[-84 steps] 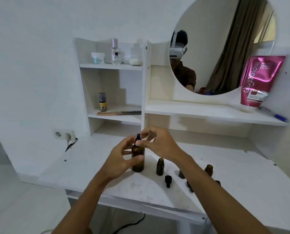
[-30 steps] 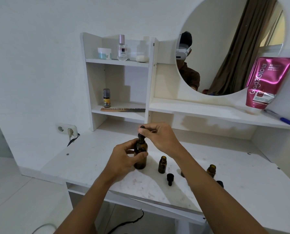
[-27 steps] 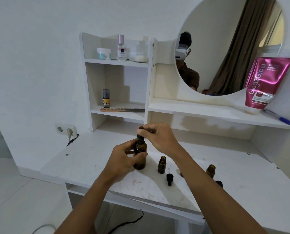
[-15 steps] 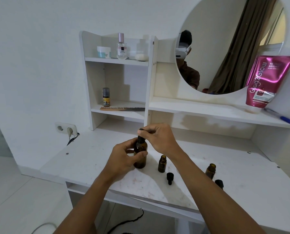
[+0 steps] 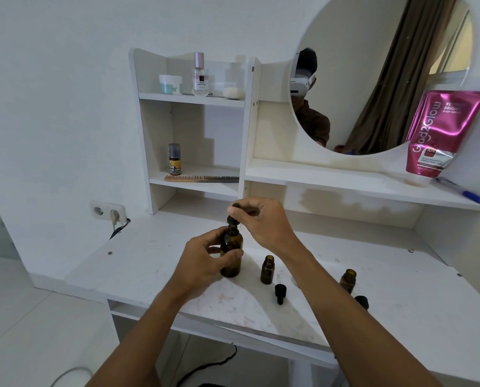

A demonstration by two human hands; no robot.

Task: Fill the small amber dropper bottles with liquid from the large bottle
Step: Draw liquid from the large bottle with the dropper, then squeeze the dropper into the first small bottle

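Note:
The large amber bottle (image 5: 231, 252) stands upright on the white desk (image 5: 138, 263), and my left hand (image 5: 205, 261) is wrapped around its body. My right hand (image 5: 261, 222) pinches the black rubber bulb of its dropper cap (image 5: 232, 216), which sits at the bottle's neck. Two small amber dropper bottles stand open to the right: one (image 5: 268, 270) close to the large bottle, the other (image 5: 347, 281) farther right. A loose black dropper cap (image 5: 280, 293) lies in front of the nearer small bottle; a second one (image 5: 362, 300) lies beside my right forearm.
A white shelf unit (image 5: 194, 99) at the back holds jars, a perfume bottle, a small yellow-labelled bottle (image 5: 174, 160) and a comb (image 5: 201, 178). A round mirror, a pink tube (image 5: 442, 129) and a pen sit on the right ledge. A wall socket (image 5: 109, 212) is at the left.
My hands have stayed on the large bottle and its dropper cap. The right hand's fingers have shifted slightly on the bulb. The view has drifted a little.

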